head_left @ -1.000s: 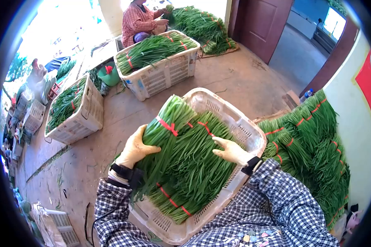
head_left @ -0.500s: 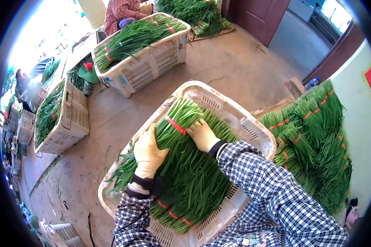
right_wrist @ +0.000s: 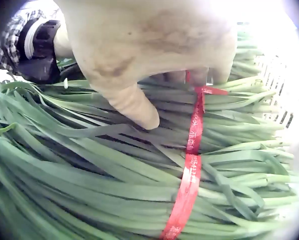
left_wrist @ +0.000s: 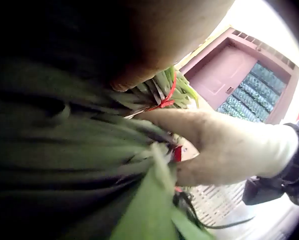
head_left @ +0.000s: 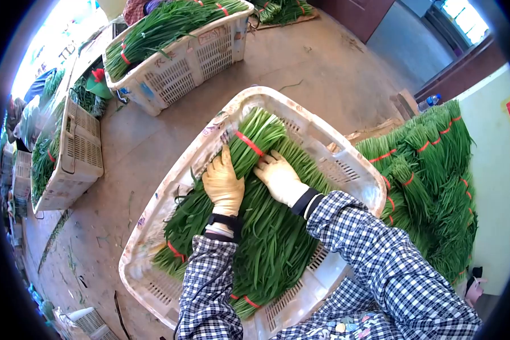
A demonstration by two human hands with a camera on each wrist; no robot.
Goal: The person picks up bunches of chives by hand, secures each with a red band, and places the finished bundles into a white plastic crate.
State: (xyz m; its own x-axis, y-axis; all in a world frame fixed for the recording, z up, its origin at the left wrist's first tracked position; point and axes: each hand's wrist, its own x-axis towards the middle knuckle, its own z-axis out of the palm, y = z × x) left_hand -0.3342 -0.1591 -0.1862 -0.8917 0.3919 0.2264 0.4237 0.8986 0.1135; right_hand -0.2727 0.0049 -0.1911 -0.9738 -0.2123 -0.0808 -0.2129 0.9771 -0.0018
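A bundle of garlic chives (head_left: 258, 133), tied with red tape, lies slanted on other bundles in a white plastic crate (head_left: 260, 92). Both hands wear pale gloves. My left hand (head_left: 223, 184) grips its left side, fingers pointing towards the cut ends. On the opposite side my right hand (head_left: 280, 178) holds it just below the tape, fingertips tucked against the stems. Seen close in the right wrist view, the right hand (right_wrist: 154, 45) has its thumb (right_wrist: 137, 107) over the leaves beside the red tape (right_wrist: 189, 175). Leaves and a dark blur hide much in the left wrist view.
A large crate (head_left: 218, 56) full of chives stands at the back, another crate (head_left: 84, 141) at the left. Tied chive bundles (head_left: 430, 187) are heaped along the right wall. A green bucket (head_left: 99, 86) sits between the two crates; a plastic bottle (head_left: 432, 101) stands near the doorway.
The bundle, raised in the left hand a second ago, now lies lower in the crate. My right hand has come to its right side. The head view has tipped down.
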